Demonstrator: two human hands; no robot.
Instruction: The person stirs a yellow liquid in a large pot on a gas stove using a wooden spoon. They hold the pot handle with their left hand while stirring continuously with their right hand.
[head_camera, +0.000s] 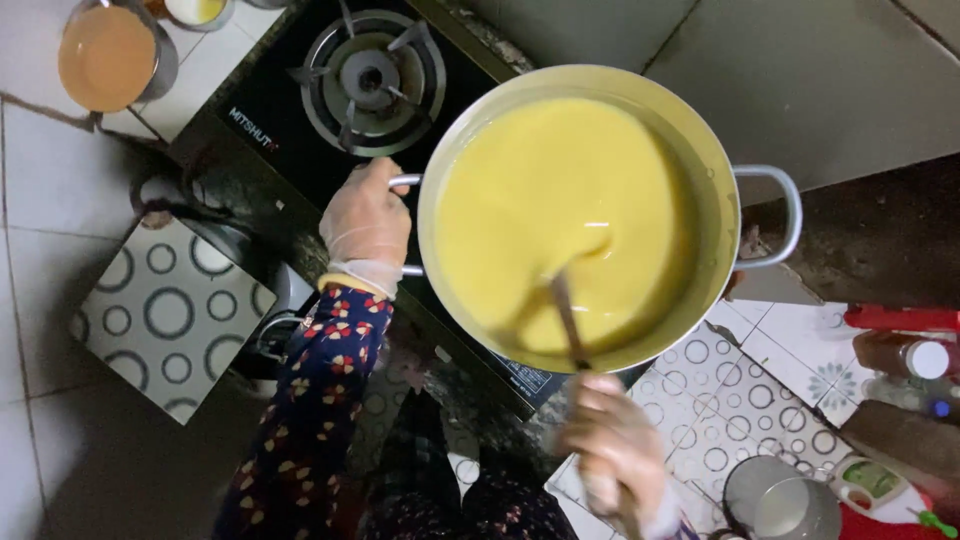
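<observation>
Head view showed stirring in progress: left hand (366, 228) clamped on the pot handle (404, 226), right hand (612, 440) closed around the stirring stick (568, 322) dipping into yellow batter (560, 225) beyond it, and steadying seemed needed next

Pot (722, 150) brushed metal; batter (550, 200) glossy, smooth; stove (270, 110) glossy glass.

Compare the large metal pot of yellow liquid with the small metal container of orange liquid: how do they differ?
The large metal pot of yellow liquid is far wider than the small metal container of orange liquid. The pot sits on the black gas stove, gripped by the left hand and stirred by the right hand; the container stands untouched on white tiles. Both are round, metal and nearly full.
</observation>
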